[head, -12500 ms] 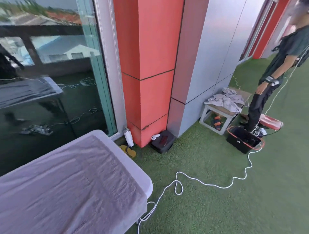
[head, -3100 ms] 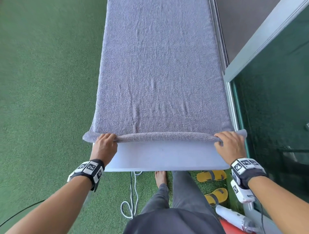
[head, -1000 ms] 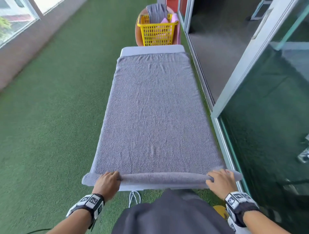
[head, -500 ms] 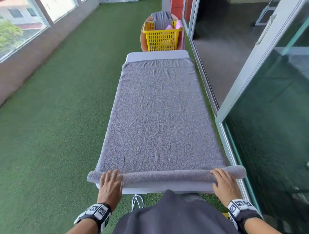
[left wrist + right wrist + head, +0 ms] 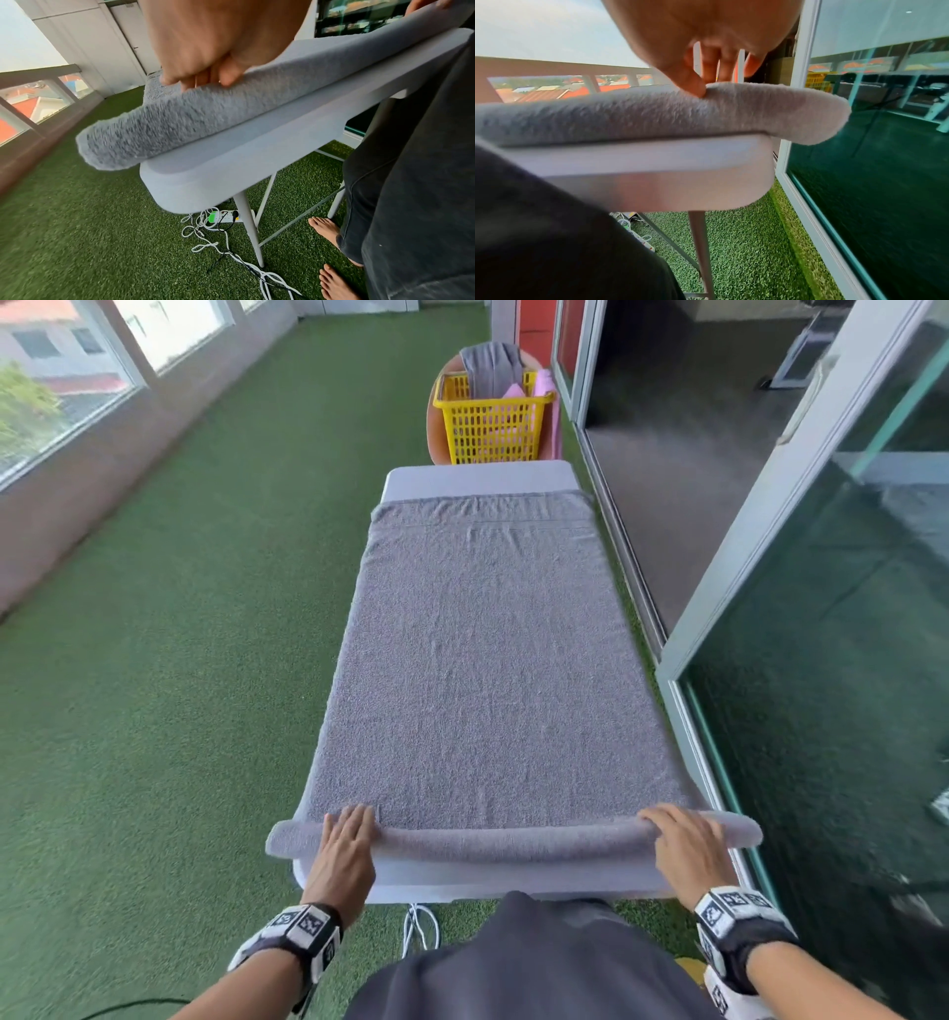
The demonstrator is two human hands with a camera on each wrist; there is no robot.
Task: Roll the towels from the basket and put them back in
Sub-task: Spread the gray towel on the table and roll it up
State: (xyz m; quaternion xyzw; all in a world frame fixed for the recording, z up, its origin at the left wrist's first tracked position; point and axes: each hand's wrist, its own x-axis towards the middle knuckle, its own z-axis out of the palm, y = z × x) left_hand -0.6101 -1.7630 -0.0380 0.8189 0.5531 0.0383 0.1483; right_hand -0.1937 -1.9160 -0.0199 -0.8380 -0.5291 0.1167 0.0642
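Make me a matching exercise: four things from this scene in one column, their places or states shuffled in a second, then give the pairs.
Things:
1. towel
2. basket
3. left hand
4. power strip

Places or states:
A. on the grass under the table
B. beyond the table's far end
C. partly rolled at the near end
D. flat on the roll's left end

Pairs: 1-C, 2-B, 3-D, 4-A

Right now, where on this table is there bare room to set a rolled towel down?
Two bare strips of the white table: the far one between the grey terry towel and the yellow basket, and the near edge below the roll, crowded by left hand and right hand.
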